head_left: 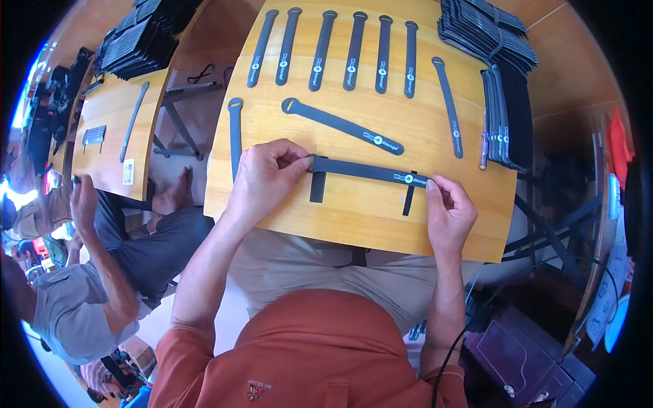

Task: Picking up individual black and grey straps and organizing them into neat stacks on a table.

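Dark grey strap (367,169) stretched left to right near the front edge of the wooden tabletop (364,221), one end in each hand. Left hand (271,175) pinches the looped end between thumb and forefinger, remaining fingers curled in. Right hand (449,209) nips the far end, close by the white print, thumb against bent forefinger; grip narrow, palm free. Strap runs nearly straight, dipping slightly to the right, and passes over two short black strips (317,189) that show below it, one near each end; cannot tell whether it touches the wood. Just beyond, a loose strap (343,126) lies aslant, loop to the upper left. Another strap (236,129) sits beside the left forearm, its lower part hidden. Far side: a row of six straps (355,51), spaced apart, loops away from the wearer. One more strap (447,109) to their right, tilted. Right edge carries an overlapping bundle of straps (498,119), a slim purple pen-like item (483,149) alongside; dark stack (486,30) at the far right corner. To the left, a seated co-worker (78,319) in grey, one arm raised, by a second tabletop (156,115).
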Available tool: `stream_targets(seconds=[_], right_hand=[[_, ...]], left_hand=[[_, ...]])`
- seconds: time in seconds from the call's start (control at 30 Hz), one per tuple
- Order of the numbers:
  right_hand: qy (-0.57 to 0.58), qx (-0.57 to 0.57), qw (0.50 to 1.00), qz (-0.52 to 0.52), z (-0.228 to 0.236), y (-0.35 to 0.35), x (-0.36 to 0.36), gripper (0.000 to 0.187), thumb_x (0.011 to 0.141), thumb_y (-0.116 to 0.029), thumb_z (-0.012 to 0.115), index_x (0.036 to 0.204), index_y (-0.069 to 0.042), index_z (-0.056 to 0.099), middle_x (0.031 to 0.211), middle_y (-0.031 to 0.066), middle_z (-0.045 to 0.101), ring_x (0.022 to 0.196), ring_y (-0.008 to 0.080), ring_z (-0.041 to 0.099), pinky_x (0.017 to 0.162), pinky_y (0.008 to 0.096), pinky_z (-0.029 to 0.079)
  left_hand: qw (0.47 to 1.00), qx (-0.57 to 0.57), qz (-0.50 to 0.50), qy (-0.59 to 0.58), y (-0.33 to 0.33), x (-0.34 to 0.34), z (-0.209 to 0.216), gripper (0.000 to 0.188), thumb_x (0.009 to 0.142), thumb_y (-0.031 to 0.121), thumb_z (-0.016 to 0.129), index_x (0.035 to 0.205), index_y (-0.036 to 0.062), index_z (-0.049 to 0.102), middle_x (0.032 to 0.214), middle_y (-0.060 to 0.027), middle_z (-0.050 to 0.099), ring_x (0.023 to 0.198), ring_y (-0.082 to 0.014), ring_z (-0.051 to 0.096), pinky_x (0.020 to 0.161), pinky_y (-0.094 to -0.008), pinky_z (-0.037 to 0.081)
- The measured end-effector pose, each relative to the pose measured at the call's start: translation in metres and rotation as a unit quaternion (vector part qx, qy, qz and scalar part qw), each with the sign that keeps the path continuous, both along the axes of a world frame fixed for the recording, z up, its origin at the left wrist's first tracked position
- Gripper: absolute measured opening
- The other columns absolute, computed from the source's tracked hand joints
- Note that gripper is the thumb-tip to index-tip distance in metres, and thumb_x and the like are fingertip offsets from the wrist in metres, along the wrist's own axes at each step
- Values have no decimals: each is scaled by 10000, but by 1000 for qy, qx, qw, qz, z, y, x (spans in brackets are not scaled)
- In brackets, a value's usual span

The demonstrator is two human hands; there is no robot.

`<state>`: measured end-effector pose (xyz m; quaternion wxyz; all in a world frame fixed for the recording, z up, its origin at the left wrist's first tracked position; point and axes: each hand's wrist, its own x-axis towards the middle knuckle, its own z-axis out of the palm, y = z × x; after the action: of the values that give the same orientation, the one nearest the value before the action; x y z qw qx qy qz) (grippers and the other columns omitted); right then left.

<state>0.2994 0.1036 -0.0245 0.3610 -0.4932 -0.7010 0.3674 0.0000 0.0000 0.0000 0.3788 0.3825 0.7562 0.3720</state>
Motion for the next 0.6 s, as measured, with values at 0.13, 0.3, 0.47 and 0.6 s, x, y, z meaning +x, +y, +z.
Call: stream_targets(seconds=[0.13,0.3,0.47,0.6], right_hand=[[-13,-1,1000,-17,4,-1,-3,134,976,-27,717,1071,64,743,933,102,741,814,126,690,726,257,548],[-26,26,999,-4,2,2,-5,130,967,-19,718,1062,67,741,936,112,738,801,138,680,709,263,537],[-22,33,999,-3,2,0,-4,118,961,-3,712,1053,66,743,925,114,732,802,142,685,703,270,539],[-30,41,999,-6,2,-1,-4,118,962,-4,712,1054,64,744,921,115,732,792,141,686,693,267,540]], left_hand=[[1000,6,-2,25,0,1,3,116,935,96,782,993,-5,784,845,-126,786,722,-162,727,700,-305,570],[1000,16,1,21,2,-2,1,129,921,103,792,981,-11,783,830,-127,780,707,-164,725,689,-307,568],[1000,17,-2,23,2,-2,-2,132,919,99,788,976,-19,779,816,-133,778,691,-170,725,678,-311,567],[1000,10,-2,22,2,-1,0,131,918,93,784,974,-25,776,811,-141,776,685,-178,730,672,-312,567]])
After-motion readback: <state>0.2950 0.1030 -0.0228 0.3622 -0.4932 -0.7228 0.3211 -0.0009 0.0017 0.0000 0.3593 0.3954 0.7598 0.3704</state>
